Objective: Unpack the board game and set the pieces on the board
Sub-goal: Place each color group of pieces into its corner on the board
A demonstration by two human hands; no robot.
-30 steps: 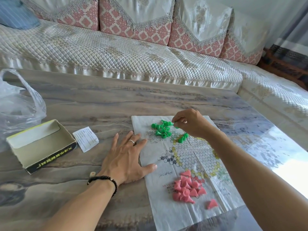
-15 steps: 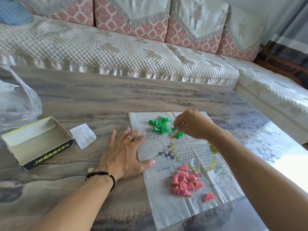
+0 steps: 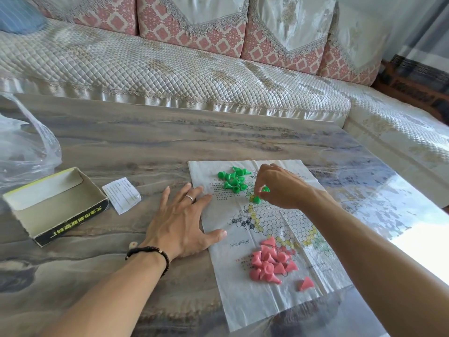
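Observation:
A white paper game board (image 3: pixel 245 300) printed with a honeycomb of circles lies flat on the table. A heap of green cone pieces (image 3: pixel 232 179) sits at its far left corner, and a heap of pink cone pieces (image 3: pixel 269 262) at its near side, with one pink piece (image 3: pixel 305 284) apart. My left hand (image 3: pixel 181 222) lies flat, fingers spread, pressing the board's left edge. My right hand (image 3: pixel 279 187) hovers over the board's upper cells and pinches a green piece (image 3: pixel 265 189); another green piece (image 3: pixel 256 199) stands on the board just below it.
An open cardboard game box (image 3: pixel 52 205) lies at the left with a small folded leaflet (image 3: pixel 121 194) beside it. A clear plastic bag (image 3: pixel 21 152) sits at the far left. A quilted sofa (image 3: pixel 170 69) runs behind the marble-patterned table (image 3: pixel 145 147).
My right hand moved from the green heap down to the board's upper cells carrying a green piece. My left hand stayed pressed on the board's edge.

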